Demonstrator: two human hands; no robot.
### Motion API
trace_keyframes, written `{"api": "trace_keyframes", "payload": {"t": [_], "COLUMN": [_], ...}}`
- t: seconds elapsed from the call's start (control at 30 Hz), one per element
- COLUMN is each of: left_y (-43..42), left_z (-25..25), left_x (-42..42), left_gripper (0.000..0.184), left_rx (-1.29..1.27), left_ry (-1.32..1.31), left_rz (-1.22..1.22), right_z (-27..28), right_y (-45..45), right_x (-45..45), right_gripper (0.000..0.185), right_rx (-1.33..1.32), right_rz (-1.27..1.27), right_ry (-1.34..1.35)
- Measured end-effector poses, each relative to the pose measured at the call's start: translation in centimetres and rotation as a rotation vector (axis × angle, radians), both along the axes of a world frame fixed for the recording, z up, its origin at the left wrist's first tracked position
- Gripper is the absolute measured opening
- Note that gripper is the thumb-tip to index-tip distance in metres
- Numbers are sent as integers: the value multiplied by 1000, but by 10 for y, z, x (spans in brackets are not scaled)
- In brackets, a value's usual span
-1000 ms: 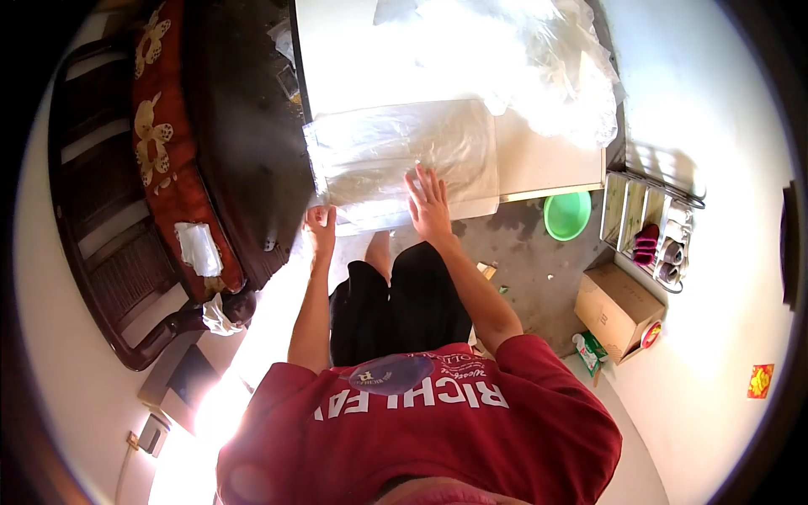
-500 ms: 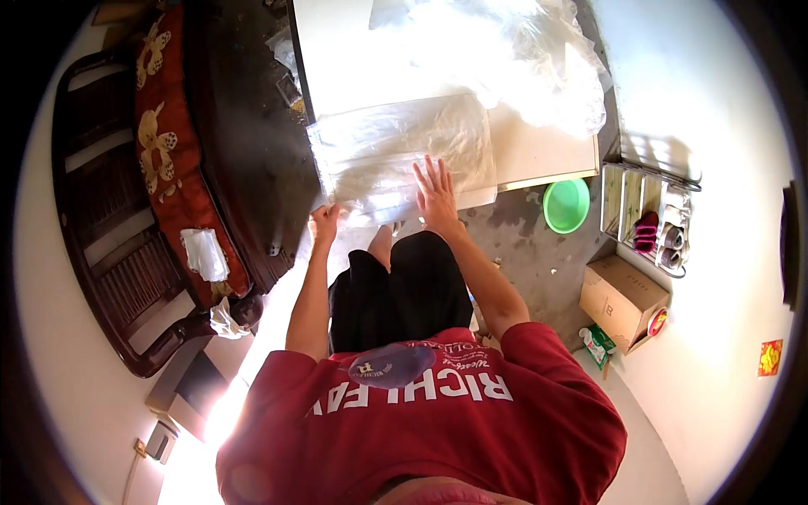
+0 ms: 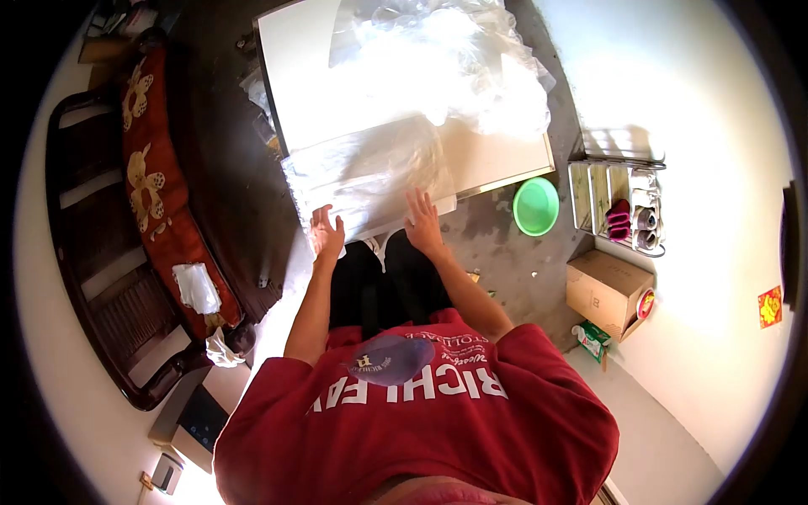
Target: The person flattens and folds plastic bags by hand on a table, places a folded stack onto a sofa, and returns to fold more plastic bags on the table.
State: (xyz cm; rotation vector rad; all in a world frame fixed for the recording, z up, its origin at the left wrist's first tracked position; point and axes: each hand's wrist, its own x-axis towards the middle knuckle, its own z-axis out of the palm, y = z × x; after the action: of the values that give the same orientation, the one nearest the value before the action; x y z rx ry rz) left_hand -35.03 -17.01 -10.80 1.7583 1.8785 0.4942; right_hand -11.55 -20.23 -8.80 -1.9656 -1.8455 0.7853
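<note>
A flat clear plastic bag or sheet (image 3: 366, 164) lies along the near edge of the white table (image 3: 307, 71) and overhangs it towards my lap. At its near left corner is my left hand (image 3: 326, 233), with fingers apart. My right hand (image 3: 423, 225) rests at the near right part of the plastic, fingers spread and pointing away from me. Neither hand appears to grip anything. Farther back on the table sits a heap of crumpled clear plastic (image 3: 497, 80), partly washed out by glare.
Right of the table a green basin (image 3: 536, 208) stands on the floor. Beyond it are a shoe rack (image 3: 596, 198) with shoes and a cardboard box (image 3: 602, 295). On the left runs a dark wooden bench (image 3: 80, 231) with a red flowered cushion (image 3: 160, 227).
My left hand has let go of the plastic's near corner and its fingers have opened. My right hand has drawn back towards me. The view has shifted, so the table appears farther left.
</note>
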Motion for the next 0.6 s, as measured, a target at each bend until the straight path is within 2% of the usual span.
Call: {"api": "trace_keyframes", "payload": {"t": [0.03,0.1,0.23,0.3,0.37,0.5,0.57,0.6], "left_y": [3,9,22,29,39,61,71,76], "left_z": [0,-1,0,5,9,-2,-2,0], "left_x": [15,38,87,117,149,200,225,236], "left_gripper": [32,29,21,18,17,19,19,18], "left_rx": [-70,12,-20,-123,-111,-164,-162,-173], "left_ry": [-120,-128,-184,-232,-206,-300,-331,-338], "left_rz": [24,-53,-136,-216,-215,-188,-166,-154], "right_z": [0,-4,-9,-6,-2,11,5,5], "right_y": [0,2,15,20,32,68,87,98], "right_x": [1,6,34,55,81,135,160,171], "right_gripper": [60,59,43,37,30,27,26,26], "right_rx": [-16,-26,51,45,70,22,179,168], "right_rz": [-27,-56,-128,-157,-216,-269,-391,-377], "right_ry": [22,51,191,211,245,237,197,199]}}
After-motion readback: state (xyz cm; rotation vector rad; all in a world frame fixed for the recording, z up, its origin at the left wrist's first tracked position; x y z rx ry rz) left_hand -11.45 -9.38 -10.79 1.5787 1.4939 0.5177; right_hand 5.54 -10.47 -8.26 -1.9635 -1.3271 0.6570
